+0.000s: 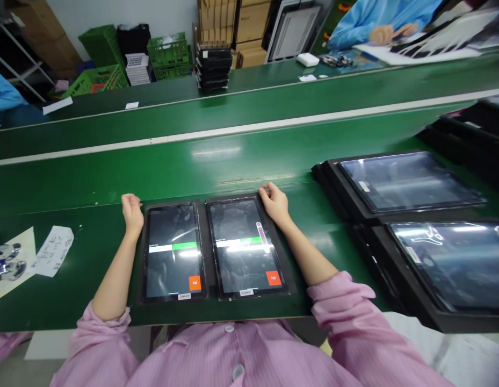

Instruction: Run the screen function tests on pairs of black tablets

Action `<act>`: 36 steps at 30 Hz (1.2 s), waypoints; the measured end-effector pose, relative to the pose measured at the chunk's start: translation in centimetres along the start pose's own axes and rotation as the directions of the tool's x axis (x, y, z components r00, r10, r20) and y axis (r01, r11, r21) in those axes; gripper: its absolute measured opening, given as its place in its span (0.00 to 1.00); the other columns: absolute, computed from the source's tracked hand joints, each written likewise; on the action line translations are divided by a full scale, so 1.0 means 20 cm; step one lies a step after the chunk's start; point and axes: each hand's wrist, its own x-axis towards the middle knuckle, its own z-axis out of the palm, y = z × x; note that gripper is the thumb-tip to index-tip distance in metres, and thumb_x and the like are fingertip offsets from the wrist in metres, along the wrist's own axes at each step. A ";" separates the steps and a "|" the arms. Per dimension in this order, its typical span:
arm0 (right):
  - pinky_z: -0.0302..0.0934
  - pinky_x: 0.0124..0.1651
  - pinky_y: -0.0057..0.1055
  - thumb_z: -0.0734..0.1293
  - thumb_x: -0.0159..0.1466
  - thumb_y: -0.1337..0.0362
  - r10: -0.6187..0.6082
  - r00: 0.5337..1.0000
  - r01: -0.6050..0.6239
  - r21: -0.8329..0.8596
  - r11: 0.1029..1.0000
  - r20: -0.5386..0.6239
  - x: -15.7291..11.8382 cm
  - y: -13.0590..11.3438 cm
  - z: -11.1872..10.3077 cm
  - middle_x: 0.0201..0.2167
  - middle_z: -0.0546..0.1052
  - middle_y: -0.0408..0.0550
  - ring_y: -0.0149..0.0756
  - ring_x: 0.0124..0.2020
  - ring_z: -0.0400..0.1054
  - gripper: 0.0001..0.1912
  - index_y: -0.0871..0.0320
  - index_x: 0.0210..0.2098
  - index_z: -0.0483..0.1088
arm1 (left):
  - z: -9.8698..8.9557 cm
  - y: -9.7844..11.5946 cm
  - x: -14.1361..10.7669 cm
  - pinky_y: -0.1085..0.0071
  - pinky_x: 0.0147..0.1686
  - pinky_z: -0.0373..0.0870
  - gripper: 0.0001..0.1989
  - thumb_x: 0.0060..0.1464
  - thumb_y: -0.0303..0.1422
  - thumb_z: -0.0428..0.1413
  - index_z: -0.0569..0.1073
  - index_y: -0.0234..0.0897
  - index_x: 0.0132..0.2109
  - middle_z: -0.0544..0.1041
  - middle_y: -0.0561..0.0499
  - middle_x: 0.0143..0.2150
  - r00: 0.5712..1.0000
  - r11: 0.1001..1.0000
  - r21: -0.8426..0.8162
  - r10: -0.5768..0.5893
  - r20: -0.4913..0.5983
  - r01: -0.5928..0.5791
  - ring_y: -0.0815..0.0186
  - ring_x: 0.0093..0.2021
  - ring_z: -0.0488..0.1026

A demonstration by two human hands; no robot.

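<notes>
Left tablet (172, 274) and right tablet (243, 269): both lit, lying flat, side by side, on green bench (76, 295). Left hand (132, 215): fingers curled, just beside left tablet's upper outer corner; whether pinching, cannot tell. Right hand (275, 204): fingers bent at right tablet's upper outer corner; firmness of hold, cannot tell. Handling, as judged: stiff, fairly light, slick-faced, breakable; best gripped by opposite long edges.

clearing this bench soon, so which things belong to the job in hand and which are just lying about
Likely in the job:
left lit tablet
right lit tablet
perhaps near dark tablet, far dark tablet

Seemingly lying about:
handwritten slip
yellow sheet
shiny parts
white box
</notes>
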 end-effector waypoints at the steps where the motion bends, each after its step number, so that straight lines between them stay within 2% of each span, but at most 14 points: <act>1: 0.49 0.28 0.34 0.58 0.65 0.44 0.010 1.000 -0.009 0.036 0.999 -0.016 0.00 0.00 0.00 0.15 0.61 0.39 0.40 0.20 0.59 0.18 0.51 0.33 0.62 | -0.01 0.00 0.00 0.75 0.27 0.59 0.20 0.64 0.54 0.47 0.59 0.43 0.39 0.61 0.58 0.29 0.997 1.000 -0.010 -0.003 -0.078 0.002 0.70 0.26 0.60; 3: 0.48 0.27 0.34 0.58 0.65 0.40 0.024 0.999 -0.018 0.113 0.993 -0.047 -0.01 0.00 0.00 0.14 0.57 0.37 0.38 0.19 0.54 0.21 0.51 0.33 0.62 | -0.02 0.01 0.01 0.76 0.21 0.50 0.16 0.66 0.51 0.45 0.56 0.44 0.39 0.55 0.61 0.26 0.983 0.998 -0.060 -0.026 -0.183 0.016 0.71 0.21 0.53; 6: 0.48 0.26 0.34 0.58 0.64 0.35 0.014 0.993 0.010 0.214 0.977 -0.114 0.00 0.01 -0.01 0.17 0.56 0.37 0.37 0.20 0.52 0.25 0.51 0.30 0.60 | -0.02 0.03 0.03 0.76 0.18 0.46 0.15 0.65 0.48 0.49 0.55 0.45 0.39 0.53 0.63 0.23 0.966 0.982 -0.186 -0.088 -0.243 0.043 0.72 0.18 0.49; 11: 0.43 0.23 0.33 0.57 0.63 0.29 0.002 0.983 0.080 0.448 0.890 -0.182 0.02 0.01 0.01 0.16 0.52 0.38 0.33 0.19 0.46 0.33 0.50 0.22 0.49 | -0.01 0.06 0.05 0.76 0.16 0.42 0.16 0.63 0.49 0.52 0.56 0.45 0.38 0.49 0.65 0.20 0.954 0.954 -0.287 -0.165 -0.251 0.089 0.74 0.16 0.47; 14: 0.39 0.22 0.32 0.58 0.61 0.28 0.026 0.975 0.103 0.554 0.826 -0.221 0.02 0.01 0.01 0.15 0.46 0.36 0.30 0.17 0.41 0.35 0.50 0.20 0.46 | -0.01 0.07 0.04 0.76 0.16 0.41 0.16 0.63 0.49 0.51 0.57 0.45 0.38 0.47 0.66 0.19 0.955 0.946 -0.313 -0.164 -0.248 0.081 0.74 0.15 0.45; 17: 0.36 0.20 0.31 0.60 0.61 0.29 0.039 0.968 0.131 0.629 0.766 -0.249 0.02 0.00 -0.04 0.15 0.43 0.34 0.29 0.15 0.39 0.35 0.50 0.21 0.44 | -0.03 0.07 0.03 0.76 0.16 0.39 0.18 0.63 0.51 0.52 0.57 0.44 0.37 0.46 0.66 0.18 0.956 0.933 -0.356 -0.151 -0.251 0.054 0.74 0.15 0.44; 19: 0.35 0.20 0.31 0.62 0.60 0.31 0.033 0.961 0.169 0.674 0.719 -0.275 0.02 0.01 -0.10 0.15 0.43 0.34 0.28 0.15 0.37 0.35 0.50 0.21 0.43 | -0.07 0.07 0.03 0.76 0.16 0.39 0.22 0.62 0.55 0.51 0.57 0.44 0.35 0.45 0.66 0.17 0.959 0.912 -0.406 -0.167 -0.227 0.062 0.74 0.15 0.42; 22: 0.35 0.19 0.32 0.62 0.63 0.34 0.003 0.958 0.216 0.726 0.653 -0.288 0.01 0.04 -0.18 0.14 0.40 0.33 0.28 0.14 0.35 0.35 0.50 0.20 0.42 | -0.15 0.08 0.03 0.75 0.16 0.39 0.29 0.59 0.64 0.46 0.56 0.42 0.30 0.43 0.64 0.16 0.970 0.839 -0.516 -0.237 -0.059 0.174 0.74 0.15 0.38; 24: 0.33 0.19 0.32 0.60 0.65 0.34 -0.022 0.974 0.190 0.767 0.613 -0.224 0.02 0.06 -0.21 0.13 0.39 0.33 0.27 0.13 0.34 0.35 0.49 0.18 0.41 | -0.19 0.10 0.03 0.75 0.16 0.41 0.33 0.57 0.68 0.42 0.57 0.41 0.29 0.43 0.63 0.16 0.964 0.765 -0.598 -0.262 0.051 0.239 0.73 0.16 0.39; 27: 0.31 0.18 0.33 0.61 0.65 0.34 0.003 0.990 0.114 0.803 0.585 -0.143 0.02 0.06 -0.22 0.11 0.40 0.33 0.25 0.12 0.33 0.36 0.49 0.16 0.42 | -0.22 0.12 0.03 0.75 0.17 0.43 0.36 0.55 0.70 0.39 0.55 0.40 0.26 0.45 0.61 0.17 0.962 0.708 -0.661 -0.259 0.085 0.249 0.73 0.17 0.41; 32: 0.31 0.18 0.34 0.67 0.64 0.40 -0.038 0.964 0.240 0.801 0.548 -0.263 0.00 0.03 -0.21 0.12 0.41 0.33 0.24 0.12 0.34 0.36 0.50 0.15 0.43 | -0.22 0.13 0.03 0.75 0.17 0.45 0.37 0.55 0.70 0.35 0.49 0.39 0.23 0.45 0.59 0.17 0.946 0.746 -0.599 -0.317 0.065 0.291 0.72 0.18 0.40; 34: 0.31 0.18 0.34 0.66 0.64 0.38 -0.046 0.965 0.236 0.781 0.578 -0.257 0.01 0.03 -0.20 0.12 0.41 0.33 0.24 0.12 0.34 0.36 0.50 0.16 0.43 | -0.21 0.13 0.04 0.75 0.17 0.45 0.36 0.56 0.69 0.36 0.50 0.40 0.23 0.45 0.59 0.18 0.947 0.763 -0.574 -0.315 0.069 0.296 0.72 0.18 0.41; 36: 0.31 0.18 0.34 0.67 0.61 0.35 -0.037 0.973 0.204 0.767 0.608 -0.230 0.01 0.02 -0.16 0.11 0.42 0.33 0.24 0.11 0.34 0.37 0.50 0.15 0.44 | -0.18 0.12 0.04 0.74 0.18 0.47 0.35 0.58 0.68 0.38 0.53 0.40 0.24 0.46 0.59 0.19 0.961 0.833 -0.485 -0.271 0.062 0.266 0.72 0.18 0.45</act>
